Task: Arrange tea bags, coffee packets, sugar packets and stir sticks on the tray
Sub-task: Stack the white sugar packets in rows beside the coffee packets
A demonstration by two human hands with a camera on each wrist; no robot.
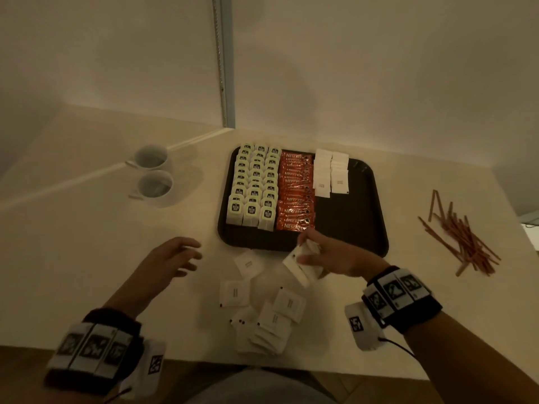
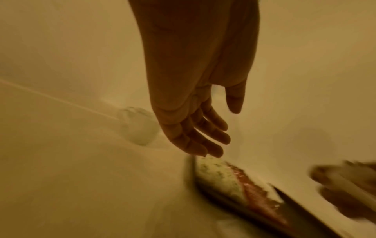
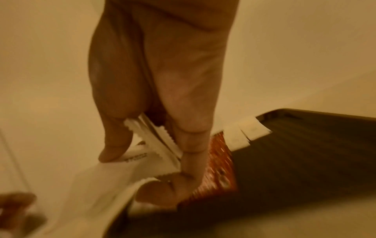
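while sugar packets (image 1: 303, 265) are pinched in the right hand (image 1: 335, 258), the left hand (image 1: 172, 258) hangs relaxed, holding nothing.
packets are held at the tray (image 1: 364, 228)'s near edge, probably for the unfinished sugar rows.

The black tray (image 1: 364, 228) holds rows of tea bags (image 1: 253, 189), orange coffee packets (image 1: 294, 196) and white sugar packets (image 1: 331, 176); brown stir sticks (image 1: 463, 237) lie apart.

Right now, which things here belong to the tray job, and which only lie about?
Job: tray; tea bags; coffee packets; sugar packets on tray; loose sugar packets; packets the right hand holds; stir sticks.
Lying about: two mugs.
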